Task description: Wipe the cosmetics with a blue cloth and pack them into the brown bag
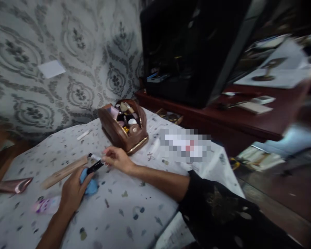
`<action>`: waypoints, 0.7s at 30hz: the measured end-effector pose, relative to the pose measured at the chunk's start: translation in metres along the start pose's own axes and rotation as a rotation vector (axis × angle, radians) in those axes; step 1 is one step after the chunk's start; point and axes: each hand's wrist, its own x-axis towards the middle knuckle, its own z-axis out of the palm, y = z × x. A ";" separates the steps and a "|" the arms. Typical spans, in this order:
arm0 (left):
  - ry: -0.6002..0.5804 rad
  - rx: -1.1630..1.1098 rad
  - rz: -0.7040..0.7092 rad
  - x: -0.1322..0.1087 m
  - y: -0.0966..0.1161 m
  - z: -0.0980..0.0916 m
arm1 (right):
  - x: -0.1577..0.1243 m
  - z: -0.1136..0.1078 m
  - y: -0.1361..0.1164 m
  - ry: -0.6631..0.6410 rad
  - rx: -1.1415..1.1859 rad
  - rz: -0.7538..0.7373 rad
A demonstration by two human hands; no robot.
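My left hand is closed around a crumpled blue cloth and the lower end of a slim black cosmetic tube. At the tube's upper end, the fingers of my right hand are pinched together; a pale bit shows there, too small to make out. Just behind the tube lies a small white item with a dark end. A long beige tube rests beyond my left hand. Right behind my right hand stands an open brown cosmetic bag, filled with several small bottles and tubes.
A clear bottle with a purple and pink label lies left of my left wrist. Farther left is a shiny pink tube. A white stick lies near the wall. A large dark screen stands on a red-brown cabinet.
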 end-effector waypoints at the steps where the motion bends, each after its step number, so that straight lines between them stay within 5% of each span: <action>1: 0.018 0.031 0.013 -0.001 -0.001 0.002 | -0.003 -0.001 -0.001 0.019 -0.105 0.013; 6: 0.066 0.119 0.072 -0.004 -0.001 0.006 | -0.014 -0.004 -0.012 0.007 -0.397 0.022; 21: -0.012 -0.092 -0.046 -0.001 -0.010 0.004 | -0.013 -0.004 -0.014 -0.122 -0.302 -0.179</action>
